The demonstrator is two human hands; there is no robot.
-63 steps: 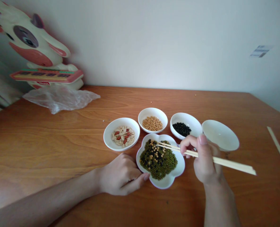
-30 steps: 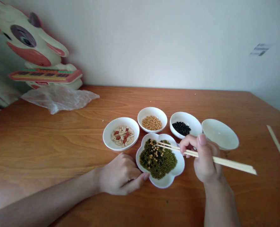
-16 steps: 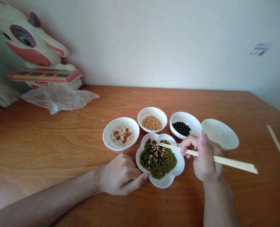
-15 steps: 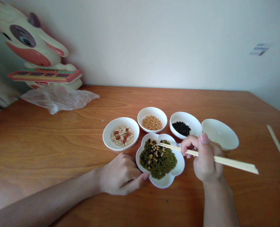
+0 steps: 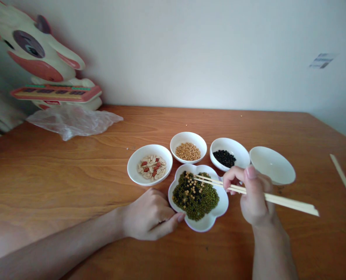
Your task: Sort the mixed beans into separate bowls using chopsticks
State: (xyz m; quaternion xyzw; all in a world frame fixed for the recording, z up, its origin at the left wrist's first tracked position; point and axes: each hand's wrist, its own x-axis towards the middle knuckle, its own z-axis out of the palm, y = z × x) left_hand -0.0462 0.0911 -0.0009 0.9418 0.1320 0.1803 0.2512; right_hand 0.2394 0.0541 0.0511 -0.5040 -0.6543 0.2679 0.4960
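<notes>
Cream-and-pink plastic cow keyboard toy (image 5: 44, 70) far left, back near the wall (image 5: 190, 54), out of the working area. Crumpled clear plastic bag (image 5: 79, 121) lies at its base.

Next, a round white bowl (image 5: 134, 160) with peanuts (image 5: 153, 168), some red-skinned. Nearest it, the left hand (image 5: 151, 216): fingers curled, thumb tip at the dish's lower-left rim, presumably to brace it. Whether the fingers pinch the rim can't be told; they're hidden.

Second bowl (image 5: 187, 137), set further back: soybeans (image 5: 188, 151). In front of it, central on the wooden table (image 5: 73, 167), the flower-shaped dish (image 5: 206, 224): mung beans (image 5: 197, 212), with soybeans and black beans mixed on top. Bowls arc around its far side, probably for short reach.

Third bowl (image 5: 240, 155) holds only black beans (image 5: 224, 158). Right hand (image 5: 253, 198), just in front, grips wooden chopsticks (image 5: 292, 203) midway, likely for tip control. Tips sit slightly apart over the soybeans in the dish; whether they pinch one is too small to tell.

Behind that hand, a fourth white bowl (image 5: 274, 165). Pale narrow strip (image 5: 344, 177) far right, well apart.
</notes>
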